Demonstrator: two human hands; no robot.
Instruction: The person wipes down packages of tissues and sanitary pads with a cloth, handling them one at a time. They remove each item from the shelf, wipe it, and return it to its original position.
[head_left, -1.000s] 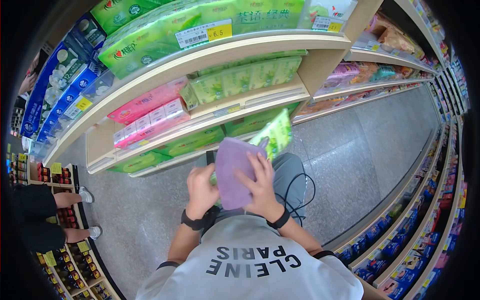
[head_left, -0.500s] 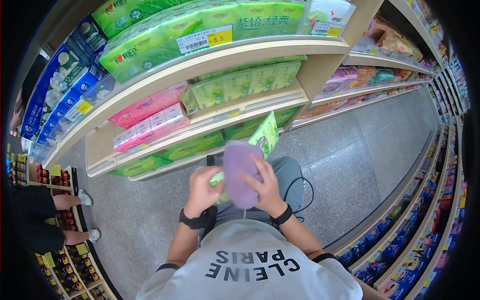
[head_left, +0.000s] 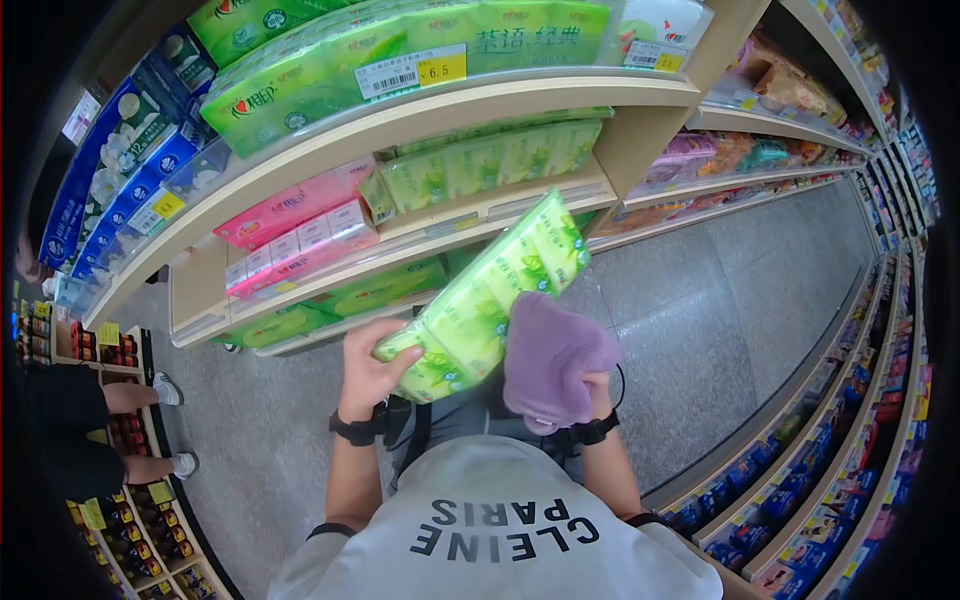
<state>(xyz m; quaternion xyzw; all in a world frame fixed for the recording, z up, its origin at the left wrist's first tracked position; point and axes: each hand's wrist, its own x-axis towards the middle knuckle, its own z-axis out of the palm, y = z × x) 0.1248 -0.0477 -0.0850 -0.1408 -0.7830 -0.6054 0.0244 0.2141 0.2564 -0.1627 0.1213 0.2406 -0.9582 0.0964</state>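
Note:
A long green tissue pack [head_left: 490, 300] slants up and to the right in front of the shelf. My left hand [head_left: 375, 368] grips its lower left end, thumb on top. A folded purple cloth [head_left: 555, 360] lies against the pack's right side. My right hand [head_left: 598, 392] holds the cloth from its right edge, with most of the fingers hidden under it. Behind the pack, the lower shelf [head_left: 420, 235] carries more green packs [head_left: 465, 170] and pink tissue packs [head_left: 310, 235].
Above is a shelf of green packs [head_left: 400, 55] with price tags; blue packs [head_left: 130, 170] stand at the left. Curved shelving [head_left: 800, 480] runs along the right. At the left, another person's legs [head_left: 140, 405] stand beside a low rack [head_left: 150, 535]. Grey floor [head_left: 680, 330] stretches between the shelves.
The green pack has come out from behind the cloth and now shows at full length. My right hand has moved right with the cloth, and my left hand slightly left.

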